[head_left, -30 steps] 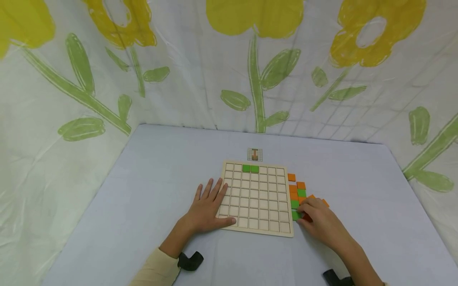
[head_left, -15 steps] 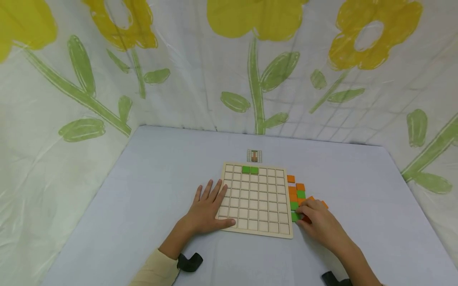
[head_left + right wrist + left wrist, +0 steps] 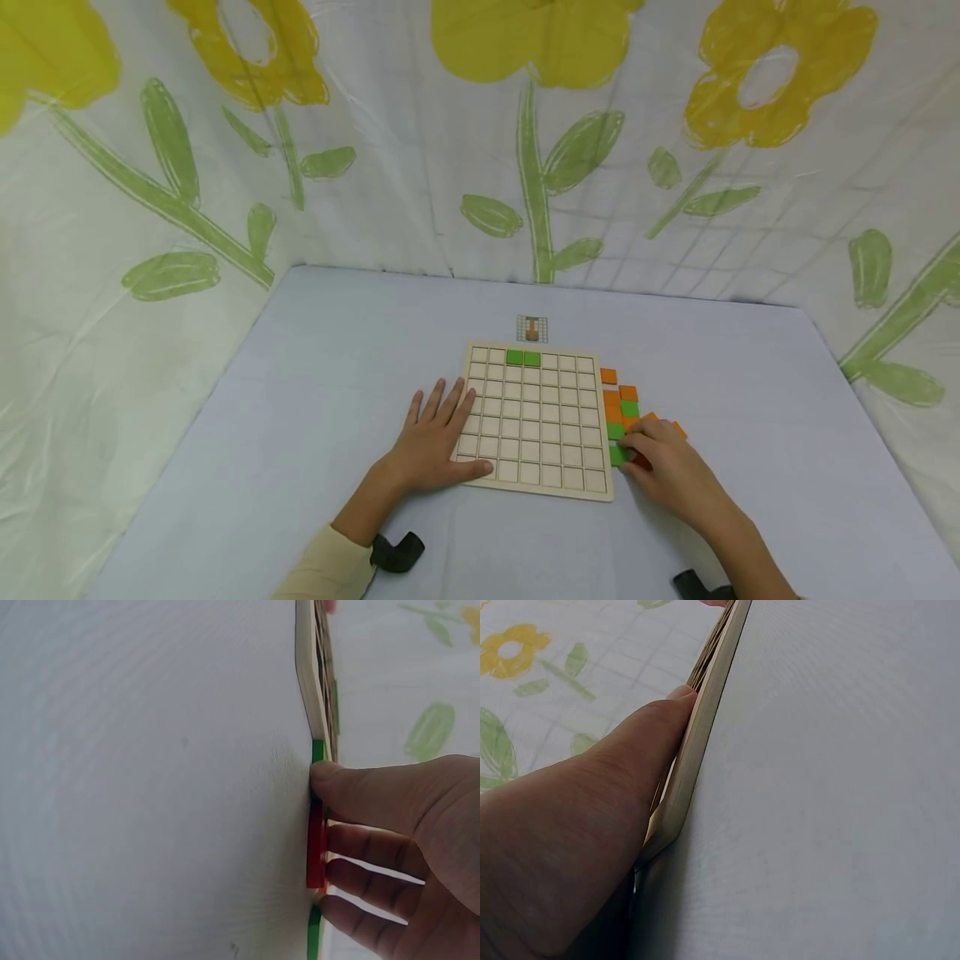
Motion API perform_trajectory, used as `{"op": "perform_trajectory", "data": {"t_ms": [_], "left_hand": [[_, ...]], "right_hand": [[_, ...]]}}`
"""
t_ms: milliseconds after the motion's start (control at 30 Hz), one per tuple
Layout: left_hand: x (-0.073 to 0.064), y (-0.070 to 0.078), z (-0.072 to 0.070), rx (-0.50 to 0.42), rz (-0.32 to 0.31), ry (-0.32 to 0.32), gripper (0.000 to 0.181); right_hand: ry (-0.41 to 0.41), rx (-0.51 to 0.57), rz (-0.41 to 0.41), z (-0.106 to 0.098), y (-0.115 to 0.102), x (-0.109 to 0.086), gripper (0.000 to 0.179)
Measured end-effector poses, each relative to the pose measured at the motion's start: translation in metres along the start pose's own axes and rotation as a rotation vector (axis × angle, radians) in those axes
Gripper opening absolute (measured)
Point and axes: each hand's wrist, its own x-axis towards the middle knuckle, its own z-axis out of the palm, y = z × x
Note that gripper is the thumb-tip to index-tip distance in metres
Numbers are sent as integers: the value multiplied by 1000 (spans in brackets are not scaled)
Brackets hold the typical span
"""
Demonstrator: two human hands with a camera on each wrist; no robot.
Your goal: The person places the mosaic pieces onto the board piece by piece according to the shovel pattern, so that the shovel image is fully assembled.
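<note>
A light wooden grid board (image 3: 530,433) lies flat on the table, with two green square tiles (image 3: 522,358) in its top row. My left hand (image 3: 427,450) is spread over the board's left edge, its fingertips and thumb resting on the board. In the left wrist view the thumb (image 3: 649,727) lies along the board's rim. My right hand (image 3: 671,467) is at the board's lower right corner and pinches a green tile (image 3: 617,456) between thumb and fingers. A red tile (image 3: 316,847) lies beside it, partly hidden under the hand in the head view.
Several orange tiles (image 3: 612,407) and a few green ones lie flat along the board's right side, some partly under the right hand. Above the board lies a small pattern card (image 3: 532,329). A white cloth with painted flowers (image 3: 535,183) hangs behind the table.
Both hands keep nearly the same place. The whole head view has shifted slightly; tiles and board look unchanged.
</note>
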Motion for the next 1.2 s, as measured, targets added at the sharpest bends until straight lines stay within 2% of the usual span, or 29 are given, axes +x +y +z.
{"op": "perform_trajectory", "data": {"t_ms": [900, 1200], "left_hand": [[0, 0, 1, -19, 4, -5, 107], [2, -3, 4, 8, -8, -21, 109]], "right_hand": [[10, -10, -23, 1, 3, -1, 34], [4, -11, -20, 1, 2, -1, 33]]}}
